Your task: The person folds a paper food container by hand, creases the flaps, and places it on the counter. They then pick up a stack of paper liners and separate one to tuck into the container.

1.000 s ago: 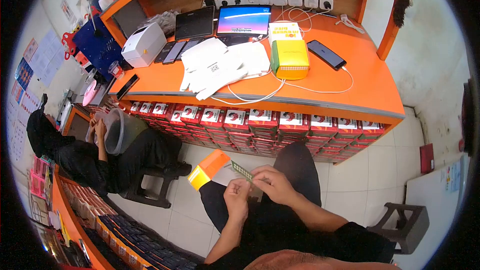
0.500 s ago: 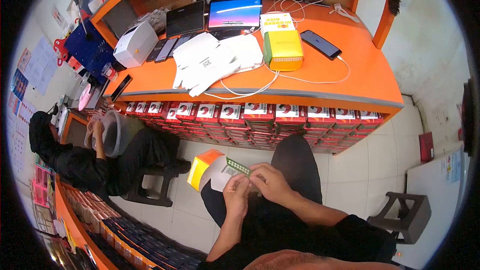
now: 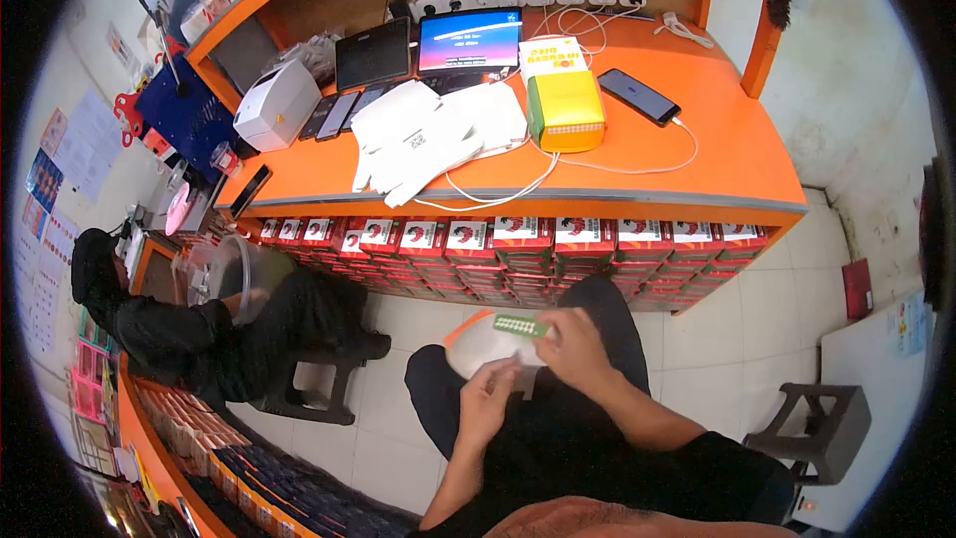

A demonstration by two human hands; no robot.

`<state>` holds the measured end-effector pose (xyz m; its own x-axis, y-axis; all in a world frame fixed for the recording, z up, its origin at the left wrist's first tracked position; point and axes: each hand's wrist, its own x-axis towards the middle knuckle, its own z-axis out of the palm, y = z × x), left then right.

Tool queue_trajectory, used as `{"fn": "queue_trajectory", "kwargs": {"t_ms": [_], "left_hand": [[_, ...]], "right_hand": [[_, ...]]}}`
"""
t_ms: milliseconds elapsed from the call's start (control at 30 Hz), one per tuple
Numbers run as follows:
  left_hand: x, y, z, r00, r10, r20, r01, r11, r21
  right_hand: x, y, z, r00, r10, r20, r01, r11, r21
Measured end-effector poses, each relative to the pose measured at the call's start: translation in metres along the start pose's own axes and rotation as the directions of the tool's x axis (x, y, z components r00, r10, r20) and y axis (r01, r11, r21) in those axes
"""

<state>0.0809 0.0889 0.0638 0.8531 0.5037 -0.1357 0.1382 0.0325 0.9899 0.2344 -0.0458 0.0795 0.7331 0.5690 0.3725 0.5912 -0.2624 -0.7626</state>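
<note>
A partly folded cardboard food carton (image 3: 483, 349) is over my lap, its white inside facing up. An orange edge shows at its upper left, and a green flap with a white checked pattern stands along its top. My right hand (image 3: 576, 347) is closed on the right end of that flap, slightly blurred. Lower down, my left hand (image 3: 486, 401) pinches the carton's near edge between thumb and fingertips. The underside of the carton is hidden.
An orange desk (image 3: 727, 159) ahead bears a yellow box (image 3: 570, 120), white carton sheets (image 3: 418, 139), a phone (image 3: 639, 97), a laptop (image 3: 468, 40) and a white printer (image 3: 277, 105). Red boxes (image 3: 523, 239) are stacked beneath. A seated co-worker (image 3: 189, 329) is at left, a stool (image 3: 817, 428) at right.
My right hand has moved up and right with the green flap, apart from my left hand. The carton has turned, hiding its yellow side. The co-worker's hand has gone lower into the tub.
</note>
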Motion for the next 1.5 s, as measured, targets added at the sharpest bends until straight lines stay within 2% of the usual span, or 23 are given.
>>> {"fn": "queue_trajectory", "kwargs": {"t_ms": [100, 167, 200, 233, 367, 467, 500, 567, 600, 667, 700, 733, 833, 867, 967, 1000, 1100, 1167, 1200, 1233, 1300, 1400, 1500], "left_hand": [[0.005, 0.015, -0.009, 0.991, 0.136, 0.005, -0.133, 0.959, 0.252], [0.018, 0.039, -0.016, 0.927, 0.364, 0.087, -0.361, 0.811, 0.461], [0.024, 0.059, -0.016, 0.883, 0.447, 0.147, -0.449, 0.709, 0.544], [0.028, 0.075, -0.015, 0.829, 0.516, 0.214, -0.526, 0.589, 0.614], [0.035, 0.095, -0.006, 0.896, 0.348, 0.276, -0.438, 0.593, 0.676], [0.050, 0.058, -0.024, 0.880, 0.322, 0.349, -0.475, 0.594, 0.650], [0.051, 0.056, -0.025, 0.878, 0.320, 0.357, -0.479, 0.606, 0.635], [0.046, 0.053, -0.028, 0.974, 0.178, 0.143, -0.228, 0.745, 0.627], [0.043, 0.057, -0.029, 0.995, 0.094, 0.035, -0.096, 0.794, 0.600], [0.037, 0.059, -0.022, 0.992, 0.054, -0.116, -0.029, 0.978, 0.208], [0.034, 0.058, -0.018, 0.984, 0.008, -0.180, -0.011, 1.000, -0.011], [0.032, 0.050, -0.016, 0.984, -0.050, -0.169, 0.027, 0.991, -0.132], [0.025, 0.042, -0.006, 0.981, -0.184, -0.069, 0.178, 0.981, -0.079], [0.023, 0.030, -0.003, 0.985, -0.170, -0.002, 0.169, 0.976, -0.134], [0.018, 0.014, 0.005, 0.986, -0.156, 0.057, 0.161, 0.982, -0.102], [0.012, 0.028, 0.007, 0.966, -0.220, 0.134, 0.249, 0.931, -0.267], [0.014, 0.043, -0.007, 0.915, -0.264, 0.306, 0.385, 0.800, -0.460], [0.007, 0.048, -0.013, 0.953, -0.203, 0.226, 0.284, 0.859, -0.427], [0.010, 0.043, -0.016, 0.962, -0.189, 0.199, 0.252, 0.895, -0.369], [0.012, 0.039, -0.018, 0.970, -0.171, 0.172, 0.218, 0.926, -0.309], [0.014, 0.032, -0.010, 0.978, -0.190, 0.082, 0.207, 0.902, -0.379], [0.016, 0.031, 0.003, 0.970, -0.232, 0.073, 0.240, 0.858, -0.455], [0.010, 0.037, 0.015, 0.978, -0.194, 0.076, 0.204, 0.814, -0.545]], "right_hand": [[0.014, 0.001, -0.019, 0.997, -0.048, -0.054, 0.044, 0.997, -0.068], [0.022, -0.001, -0.028, 0.996, -0.090, -0.014, 0.090, 0.996, -0.029], [0.026, -0.006, -0.036, 0.993, -0.061, 0.106, 0.061, 0.998, 0.003], [0.029, -0.012, -0.039, 0.986, -0.097, 0.139, 0.090, 0.994, 0.055], [0.036, -0.032, -0.038, 0.944, -0.207, 0.258, 0.152, 0.964, 0.219], [0.030, -0.036, -0.030, 0.943, -0.215, 0.254, 0.149, 0.956, 0.254], [0.028, -0.036, -0.030, 0.969, -0.182, 0.169, 0.137, 0.959, 0.247], [0.022, -0.035, -0.025, 0.994, -0.111, -0.004, 0.109, 0.964, 0.241], [0.020, -0.030, -0.021, 0.998, -0.035, -0.049, 0.048, 0.957, 0.285], [0.016, -0.022, -0.021, 0.993, 0.118, 0.008, -0.111, 0.905, 0.411], [0.013, -0.019, -0.020, 0.980, 0.192, 0.046, -0.191, 0.864, 0.466], [0.009, -0.017, -0.017, 0.975, 0.208, 0.078, -0.219, 0.840, 0.496], [0.002, -0.022, -0.011, 0.950, 0.220, 0.222, -0.295, 0.865, 0.405], [0.000, -0.023, -0.008, 0.960, 0.193, 0.203, -0.263, 0.871, 0.415], [-0.002, -0.031, -0.009, 0.931, 0.285, 0.226, -0.352, 0.865, 0.358], [-0.002, -0.031, -0.009, 0.932, 0.295, 0.212, -0.355, 0.863, 0.360], [0.002, -0.025, -0.013, 0.931, 0.294, 0.216, -0.356, 0.861, 0.362], [0.009, -0.010, -0.014, 0.928, 0.242, 0.284, -0.339, 0.865, 0.369], [0.009, -0.008, -0.014, 0.897, 0.276, 0.344, -0.396, 0.848, 0.352], [0.008, -0.007, -0.010, 0.885, 0.302, 0.353, -0.442, 0.781, 0.440], [0.004, -0.008, -0.003, 0.856, 0.348, 0.382, -0.516, 0.616, 0.595], [-0.002, -0.019, 0.003, 0.867, 0.414, 0.277, -0.494, 0.647, 0.580], [-0.009, -0.017, 0.006, 0.833, 0.454, 0.315, -0.551, 0.723, 0.416]]}}
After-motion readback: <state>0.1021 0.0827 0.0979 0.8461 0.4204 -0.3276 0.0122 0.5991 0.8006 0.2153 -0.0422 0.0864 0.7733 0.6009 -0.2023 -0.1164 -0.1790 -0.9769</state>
